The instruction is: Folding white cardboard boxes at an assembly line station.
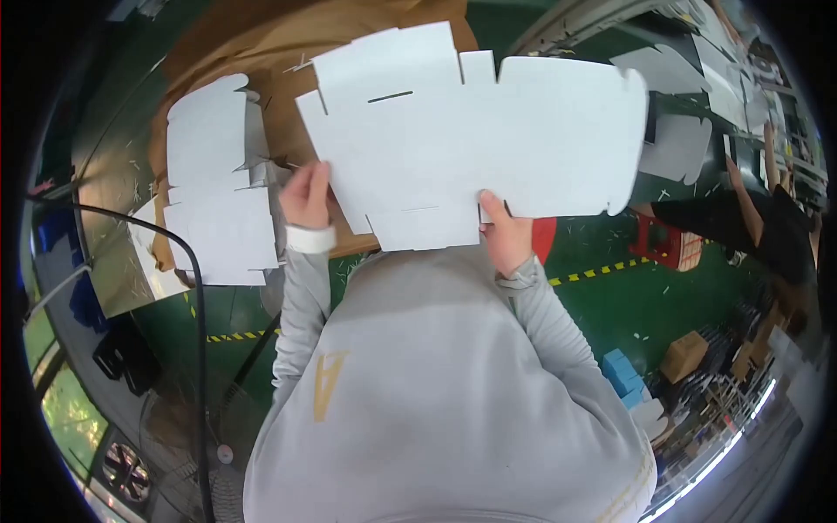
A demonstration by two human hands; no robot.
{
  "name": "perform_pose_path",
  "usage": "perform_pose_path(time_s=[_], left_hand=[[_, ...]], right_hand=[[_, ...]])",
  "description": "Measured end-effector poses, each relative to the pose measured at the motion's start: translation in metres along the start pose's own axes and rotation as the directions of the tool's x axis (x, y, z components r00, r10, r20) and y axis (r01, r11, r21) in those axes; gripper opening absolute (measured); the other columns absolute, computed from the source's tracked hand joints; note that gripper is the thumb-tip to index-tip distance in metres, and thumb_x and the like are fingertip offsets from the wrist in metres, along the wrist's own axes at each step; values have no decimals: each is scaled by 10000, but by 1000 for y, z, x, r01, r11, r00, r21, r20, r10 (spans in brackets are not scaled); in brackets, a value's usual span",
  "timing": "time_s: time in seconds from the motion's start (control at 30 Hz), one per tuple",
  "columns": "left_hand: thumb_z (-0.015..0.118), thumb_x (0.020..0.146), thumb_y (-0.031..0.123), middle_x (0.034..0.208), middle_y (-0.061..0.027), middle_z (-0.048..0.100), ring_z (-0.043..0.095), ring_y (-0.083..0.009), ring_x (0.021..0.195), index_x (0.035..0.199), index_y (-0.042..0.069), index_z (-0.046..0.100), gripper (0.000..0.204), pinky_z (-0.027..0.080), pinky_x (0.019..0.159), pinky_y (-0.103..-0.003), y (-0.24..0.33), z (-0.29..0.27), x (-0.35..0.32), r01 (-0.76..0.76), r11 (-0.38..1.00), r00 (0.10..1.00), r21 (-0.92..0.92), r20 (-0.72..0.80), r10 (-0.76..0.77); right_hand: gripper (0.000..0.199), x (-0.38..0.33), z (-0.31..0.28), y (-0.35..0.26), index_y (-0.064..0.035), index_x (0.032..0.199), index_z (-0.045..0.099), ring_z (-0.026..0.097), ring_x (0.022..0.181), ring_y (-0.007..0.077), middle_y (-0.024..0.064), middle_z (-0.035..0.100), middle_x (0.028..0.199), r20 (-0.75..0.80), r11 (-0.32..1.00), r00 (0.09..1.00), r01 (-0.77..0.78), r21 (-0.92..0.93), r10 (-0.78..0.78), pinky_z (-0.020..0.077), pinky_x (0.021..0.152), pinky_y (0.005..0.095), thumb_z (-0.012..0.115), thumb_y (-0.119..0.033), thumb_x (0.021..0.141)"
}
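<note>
A flat white die-cut box blank (488, 131) with slots and tabs is held out in front of me. My right hand (506, 234) grips its lower edge near a notch, thumb on top and the other fingers hidden beneath. At the blank's left edge is my left hand (307, 196), its fingers curled together. Whether those fingers pinch the edge or a small scrap, I cannot make out. Left of that hand lies a stack of similar white blanks (214, 174) on the table.
Brown paper (235, 44) covers part of the table, with small scraps about. A black cable (199, 349) hangs down at the left. To the right are a red stool (658, 244), another person's arm (745, 196), more blanks (676, 144) and a cardboard carton (684, 356).
</note>
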State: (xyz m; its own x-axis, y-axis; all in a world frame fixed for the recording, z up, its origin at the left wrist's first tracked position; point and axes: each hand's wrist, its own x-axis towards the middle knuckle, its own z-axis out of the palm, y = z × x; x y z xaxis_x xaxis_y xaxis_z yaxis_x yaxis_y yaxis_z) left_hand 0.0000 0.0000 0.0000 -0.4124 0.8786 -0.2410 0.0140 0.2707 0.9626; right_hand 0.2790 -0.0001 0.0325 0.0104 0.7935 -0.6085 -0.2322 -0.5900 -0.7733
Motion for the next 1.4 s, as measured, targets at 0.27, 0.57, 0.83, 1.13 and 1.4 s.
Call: perform_pose_path(time_s=[0.27, 0.57, 0.83, 1.13, 1.4], left_hand=[[551, 796, 96, 707, -179, 620, 600, -251, 550, 1164, -5, 505, 384, 490, 531, -360, -139, 42, 2, -292, 671, 956, 681, 225, 188], [515, 841, 168, 696, -227, 595, 601, -341, 614, 997, -21, 599, 259, 477, 591, -414, -126, 62, -11, -457, 686, 887, 566, 238, 396], [492, 807, 27, 645, 11, 508, 435, -63, 506, 1305, 76, 411, 508, 363, 428, -223, -133, 72, 28, 100, 995, 952, -23, 292, -89], [458, 801, -13, 627, 30, 444, 390, -47, 566, 1147, 43, 532, 358, 333, 511, -193, -105, 72, 22, 342, 931, 861, -125, 439, -257], [663, 756, 177, 1018, -112, 539, 494, -194, 931, 997, 53, 600, 278, 410, 847, -286, -125, 71, 69, -51, 929, 944, 368, 321, -76]], right_hand=[[426, 61, -41, 124, -13, 1174, 479, 476, 1014, 363, 190, 513, 1122, 278, 537, 875, 467, -703, -397, 381, 900, 375, 596, -197, 808], [436, 112, -78, 60, -24, 1141, 547, 495, 1062, 301, 157, 522, 1157, 735, 478, 640, 729, -490, -223, 401, 905, 357, 518, -117, 716], [417, 158, -30, 66, -117, 1252, 495, 509, 679, 93, 59, 603, 807, 260, 859, 960, 216, -465, -100, 439, 590, 240, 507, -324, 890], [387, 187, -52, 80, -54, 980, 647, 542, 764, 92, 30, 620, 855, 610, 421, 678, 734, -533, -409, 431, 695, 208, 352, -300, 937], [370, 173, -32, 66, -65, 978, 646, 510, 719, 85, 21, 598, 806, 452, 808, 877, 381, -450, -162, 420, 670, 213, 336, -264, 944]])
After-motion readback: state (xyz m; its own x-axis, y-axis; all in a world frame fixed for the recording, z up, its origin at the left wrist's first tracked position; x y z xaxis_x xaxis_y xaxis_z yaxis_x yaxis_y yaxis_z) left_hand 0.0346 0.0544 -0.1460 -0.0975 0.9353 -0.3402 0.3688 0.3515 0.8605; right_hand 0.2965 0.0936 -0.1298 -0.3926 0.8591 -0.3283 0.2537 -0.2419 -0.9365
